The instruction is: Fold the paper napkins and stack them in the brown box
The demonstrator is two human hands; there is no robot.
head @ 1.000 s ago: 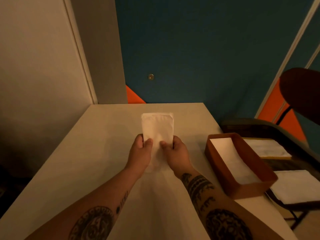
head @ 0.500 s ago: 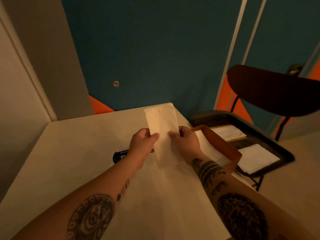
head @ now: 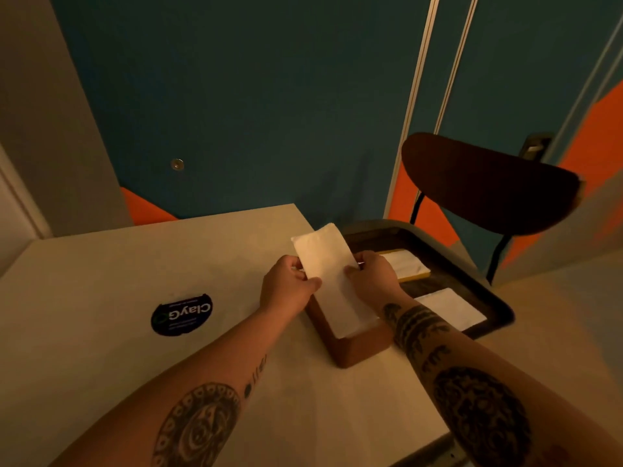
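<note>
A folded white napkin (head: 332, 281), long and narrow, hangs over the brown box (head: 357, 348) at the table's right edge. My left hand (head: 286, 288) pinches its left edge and my right hand (head: 372, 274) pinches its right edge, thumbs on top. The napkin's near end reaches down to the box's front wall and covers the inside of the box. Only the box's near corner and front wall show.
A dark tray (head: 485, 294) on a chair (head: 488, 183) to the right holds a white napkin pile (head: 450, 308) and another pile with a yellow edge (head: 404, 264). A round black sticker (head: 182, 315) lies on the beige table (head: 101, 298). Walls close the far and left sides.
Both hands lifted the folded napkin off the table's middle and carried it right, over the brown box. My view swung right, bringing the chair and sticker into sight.
</note>
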